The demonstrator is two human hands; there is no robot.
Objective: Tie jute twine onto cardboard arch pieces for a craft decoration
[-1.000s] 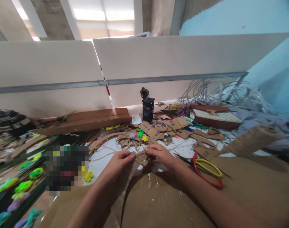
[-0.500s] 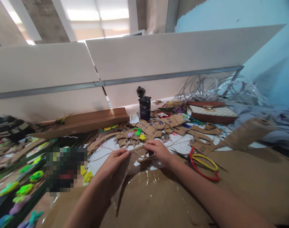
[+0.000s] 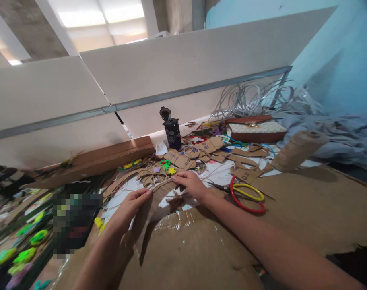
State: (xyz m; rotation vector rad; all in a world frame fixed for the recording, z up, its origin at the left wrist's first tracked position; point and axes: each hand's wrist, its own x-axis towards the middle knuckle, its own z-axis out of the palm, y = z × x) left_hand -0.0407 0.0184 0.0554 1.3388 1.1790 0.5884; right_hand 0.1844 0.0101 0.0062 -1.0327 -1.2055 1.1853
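Between my two hands runs a length of tan twine (image 3: 163,185), along the upper edge of a cut cardboard piece (image 3: 145,225). My left hand (image 3: 132,205) is closed, with thumb and forefinger pinching the twine and cardboard at the left end. The cardboard hangs below it and tapers to a point. My right hand (image 3: 191,185) pinches the twine at the right end, its fingers partly hidden. Just beyond the fingertips lie small felt-like flowers, one yellow (image 3: 172,171) and one green (image 3: 165,164), among loose loops of twine. Scissors (image 3: 246,193) with red and yellow handles rest right of my right hand.
A cardboard sheet (image 3: 198,249) covers the near table. A twine spool (image 3: 299,151) lies at the right, near a handbag (image 3: 256,129). An open-lidded black bottle (image 3: 173,135) stands at the back. Cardboard scraps (image 3: 180,159) and colourful flowers (image 3: 25,255) are scattered about.
The head view has turned and tilted, so the table things sit further left in the picture. Both hands keep their pinch on the twine and cardboard.
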